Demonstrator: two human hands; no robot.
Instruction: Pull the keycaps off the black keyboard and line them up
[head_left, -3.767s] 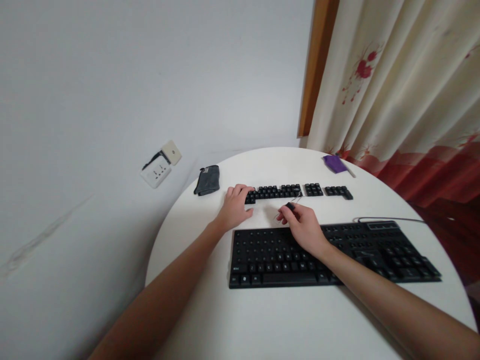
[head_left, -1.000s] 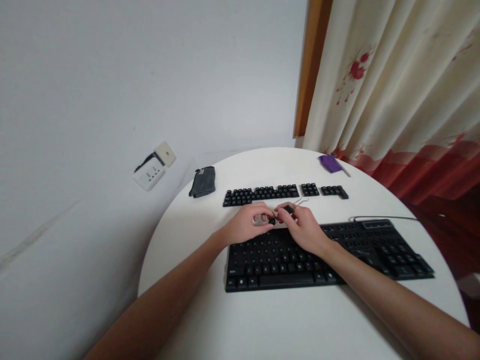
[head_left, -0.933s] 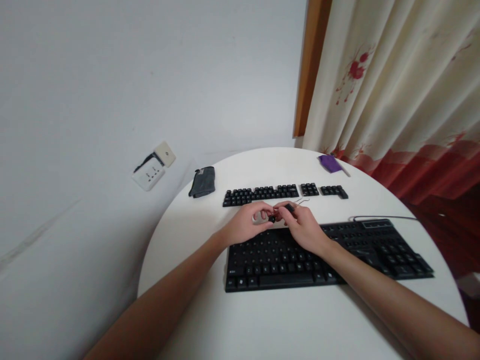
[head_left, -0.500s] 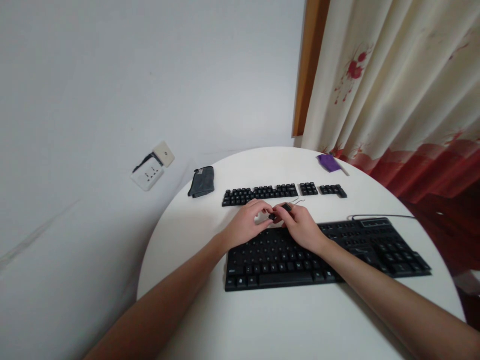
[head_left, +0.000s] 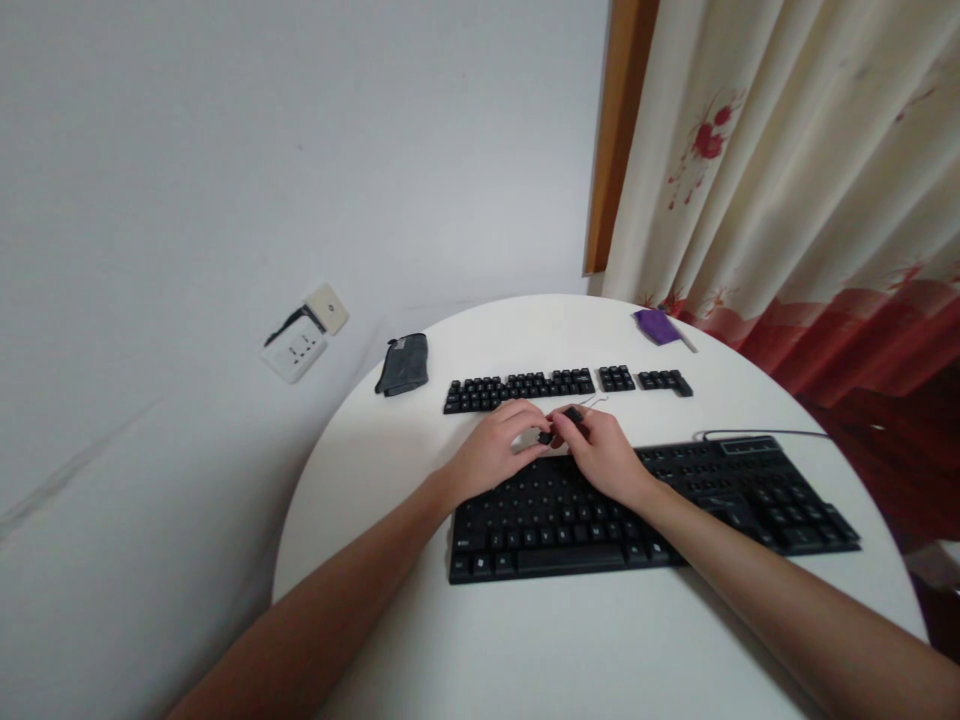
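A small black keycap is pinched between the thumb and fingers of my left hand. My right hand is closed around a wire keycap puller, whose black body shows above the thumb and whose thin bent wires stick out at the far side. The fingertips of both hands meet around the keycap; whether the right fingers also grip it is hidden. Beneath the hands lies a black keyboard. Its upper left rows are bare of caps, while lower letter keys and the space bar are in place.
Behind the hands, loose black keycaps stand in rows, with smaller groups to their right. A dark pouch lies at the left edge of the white round table. A purple item sits far right. The keyboard cable runs off right.
The keycap in my left fingers has turned slightly and shows a little more. Both hands stay in nearly the same place.
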